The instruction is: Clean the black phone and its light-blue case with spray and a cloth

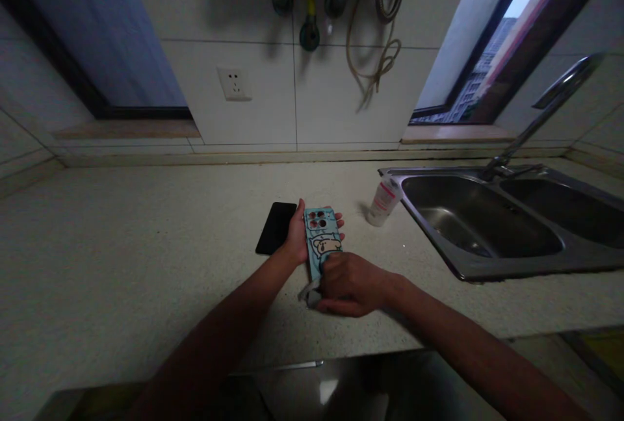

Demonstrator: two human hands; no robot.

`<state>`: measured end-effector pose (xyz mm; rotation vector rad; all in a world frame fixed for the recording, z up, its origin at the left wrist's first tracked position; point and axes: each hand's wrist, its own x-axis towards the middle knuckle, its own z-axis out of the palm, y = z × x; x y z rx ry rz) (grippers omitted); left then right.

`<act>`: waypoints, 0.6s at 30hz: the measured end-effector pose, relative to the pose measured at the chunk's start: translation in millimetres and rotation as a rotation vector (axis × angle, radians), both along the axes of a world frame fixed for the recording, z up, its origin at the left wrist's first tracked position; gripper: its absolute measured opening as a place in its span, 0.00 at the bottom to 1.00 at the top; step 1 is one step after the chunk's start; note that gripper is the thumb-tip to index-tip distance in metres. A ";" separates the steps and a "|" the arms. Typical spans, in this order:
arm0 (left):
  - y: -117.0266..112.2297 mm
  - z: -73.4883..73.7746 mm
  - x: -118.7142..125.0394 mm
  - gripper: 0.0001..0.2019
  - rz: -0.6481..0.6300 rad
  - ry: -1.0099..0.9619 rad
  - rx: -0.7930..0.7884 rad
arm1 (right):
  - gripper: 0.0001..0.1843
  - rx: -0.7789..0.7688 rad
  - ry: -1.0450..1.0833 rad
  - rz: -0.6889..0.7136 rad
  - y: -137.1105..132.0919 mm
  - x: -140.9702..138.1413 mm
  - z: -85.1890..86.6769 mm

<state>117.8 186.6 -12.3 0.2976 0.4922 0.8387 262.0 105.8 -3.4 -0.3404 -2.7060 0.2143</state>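
Observation:
A light-blue phone case with a cartoon figure and a cut-out camera block lies in my left hand. The thumb runs along its left side and the fingertips show past its right edge. Whether a phone is inside the case I cannot tell. Over its lower end, my right hand is closed on a greyish cloth, pressed against the case. Just left of my left hand, a black phone or flat black slab rests on the counter.
A clear plastic cup with pink print stands right of my hands, beside the double steel sink and its faucet. The pale countertop meets a tiled wall with a socket, pipe fittings and a tied cord.

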 end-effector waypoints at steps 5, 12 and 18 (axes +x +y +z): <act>4.6 -2.5 -2.3 0.39 0.011 0.022 0.010 | 0.26 0.164 0.002 -0.155 5.9 5.9 -3.8; 3.8 -6.0 -3.9 0.37 -0.046 -0.031 0.001 | 0.28 0.141 -0.062 -0.540 19.5 30.0 2.9; 3.0 0.0 0.8 0.32 0.006 -0.050 -0.047 | 0.27 -0.052 0.184 -0.789 27.7 30.9 -6.6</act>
